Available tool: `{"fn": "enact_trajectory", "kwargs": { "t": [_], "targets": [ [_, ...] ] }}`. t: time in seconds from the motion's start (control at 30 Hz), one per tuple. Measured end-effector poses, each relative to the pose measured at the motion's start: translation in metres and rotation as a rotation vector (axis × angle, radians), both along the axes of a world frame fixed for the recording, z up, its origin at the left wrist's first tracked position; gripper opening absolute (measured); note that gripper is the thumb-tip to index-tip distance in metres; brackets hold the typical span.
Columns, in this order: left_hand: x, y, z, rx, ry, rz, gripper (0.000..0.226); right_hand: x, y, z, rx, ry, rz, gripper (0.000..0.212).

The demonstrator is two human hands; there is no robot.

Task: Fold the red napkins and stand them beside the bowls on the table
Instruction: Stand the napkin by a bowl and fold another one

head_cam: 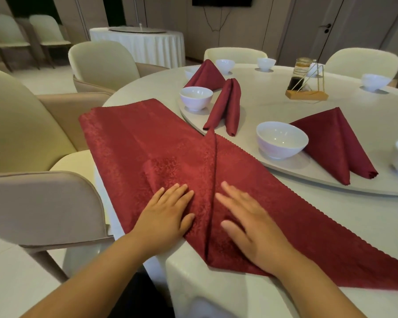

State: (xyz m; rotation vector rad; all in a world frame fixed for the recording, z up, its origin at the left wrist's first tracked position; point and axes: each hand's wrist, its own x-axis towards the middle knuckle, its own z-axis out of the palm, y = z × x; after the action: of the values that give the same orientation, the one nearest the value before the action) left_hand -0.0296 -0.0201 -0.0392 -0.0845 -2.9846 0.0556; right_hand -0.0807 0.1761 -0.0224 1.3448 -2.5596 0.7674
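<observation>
In the head view we see the red napkin [147, 143] lying spread on the near edge of the table [274, 106]. It is a patterned cloth with a scalloped hem. A folded edge runs down its middle, from a far tip at the rim of the turntable [308, 177] to the near corner at the table's edge. The left hand [163, 214] lies palm down just left of that edge, fingers straight and together, pressing the cloth and gripping nothing. The right hand [253, 226] lies flat just right of it in the same way, fingers straight, and is slightly blurred.

Folded napkins [225, 106] stand on the turntable beside white bowls [195, 97]. The middle one rises just past the spread napkin's far tip. The farthest one [205, 74] hides part of a bowl behind it. Another [331, 143] stands just beside the nearest bowl [282, 140]. Farther back, a condiment stand [307, 95] holds a dark bottle [295, 81]. Cream chairs [101, 63] ring the table, and one of them [32, 203] is close on our left. A second round table [138, 44] stands behind.

We count one spread napkin and three folded ones. There are seven bowls, one half hidden and one cut off at the right border. We also count one condiment stand, seven chairs and two tables.
</observation>
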Motion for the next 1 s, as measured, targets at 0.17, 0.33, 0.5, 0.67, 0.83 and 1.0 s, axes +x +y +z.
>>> {"fn": "enact_trajectory", "kwargs": {
  "t": [0.17,0.33,0.5,0.67,0.83,1.0],
  "targets": [
    [0.002,0.001,0.003,0.013,-0.043,0.006,0.082,0.008,-0.016,-0.007,0.237,0.031,-0.002,0.085],
    [-0.012,-0.012,0.016,0.106,-0.223,0.089,0.112,0.005,-0.011,-0.012,0.249,-0.117,0.035,0.112],
    [-0.04,-0.055,0.028,0.221,-0.241,0.252,0.071,0.006,-0.014,-0.008,0.237,-0.129,0.021,0.088],
    [-0.046,-0.062,0.027,0.22,-0.054,0.316,0.052,0.006,-0.014,-0.008,0.259,-0.14,0.007,0.09],
    [-0.002,-0.02,0.023,0.402,0.44,-0.08,0.026,0.004,-0.014,-0.009,0.273,-0.139,0.008,0.091],
    [0.023,0.017,-0.007,0.493,0.332,-0.181,0.023,0.004,-0.014,-0.009,0.257,-0.148,0.026,0.09]
  ]
}}
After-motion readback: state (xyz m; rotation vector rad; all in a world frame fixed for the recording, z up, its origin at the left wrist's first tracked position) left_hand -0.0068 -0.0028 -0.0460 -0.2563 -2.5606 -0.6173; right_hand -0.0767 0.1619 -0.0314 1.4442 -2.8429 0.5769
